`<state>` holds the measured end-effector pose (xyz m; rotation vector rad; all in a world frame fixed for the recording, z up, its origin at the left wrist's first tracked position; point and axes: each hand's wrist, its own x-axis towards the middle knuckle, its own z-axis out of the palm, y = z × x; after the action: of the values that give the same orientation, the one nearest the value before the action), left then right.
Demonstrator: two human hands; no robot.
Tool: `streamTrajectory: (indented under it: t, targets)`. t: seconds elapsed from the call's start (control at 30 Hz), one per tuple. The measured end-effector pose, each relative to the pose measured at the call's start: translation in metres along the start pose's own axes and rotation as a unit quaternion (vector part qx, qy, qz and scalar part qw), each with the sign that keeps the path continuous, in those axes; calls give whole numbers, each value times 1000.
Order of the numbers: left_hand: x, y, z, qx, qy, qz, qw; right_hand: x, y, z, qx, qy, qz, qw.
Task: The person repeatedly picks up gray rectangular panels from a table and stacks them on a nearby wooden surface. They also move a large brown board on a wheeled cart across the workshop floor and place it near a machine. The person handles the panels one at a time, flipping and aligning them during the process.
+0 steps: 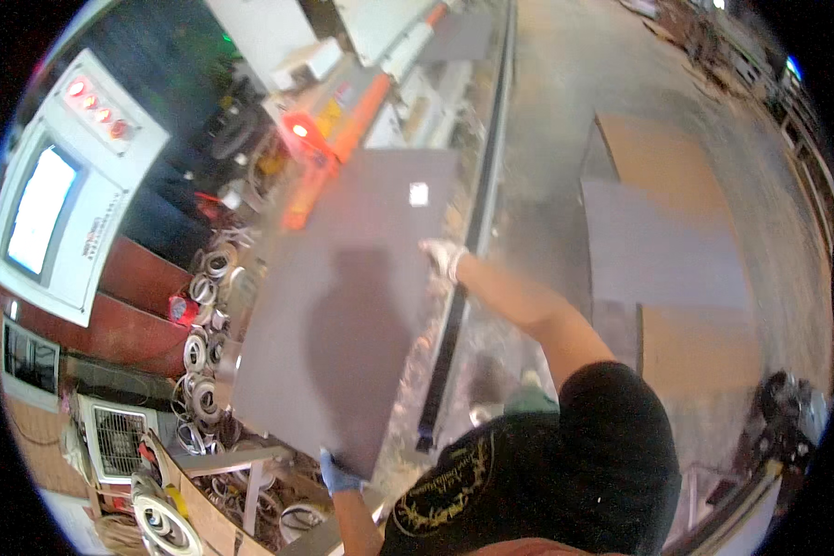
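Grey workshop floor [547, 139] lies right of the black rail [443, 371]; left of it I see a grey rectangular panel [292, 320] with a white label [419, 194]. I have the white-gloved right hand [444, 260] at the panel's right edge, the blue-gloved left hand [341, 475] at its near end; I cannot tell whether fingers pinch it.

The panel [343, 301] is grey, its label [419, 194] white.

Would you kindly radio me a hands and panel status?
Left hand at near edge of grey panel; right hand at its right edge. White label near panel's far end. Orange bar close to far left corner, contact unclear.
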<state>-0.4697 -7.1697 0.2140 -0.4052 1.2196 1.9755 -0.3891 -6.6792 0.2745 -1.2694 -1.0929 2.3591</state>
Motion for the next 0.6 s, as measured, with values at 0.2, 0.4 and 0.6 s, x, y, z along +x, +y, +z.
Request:
streamTrajectory:
  t: [0.2,0.4,0.6]
  targets:
    - [18,-12,47,33,66,5,997,-59,42,-131,115,116,-234,958]
    - [5,-8,15,76,220,222,947,20,200,-381,378,158,45,911]
    - [-5,-49,146,265,310,322,854,0,155,-387,340,499,67,794]
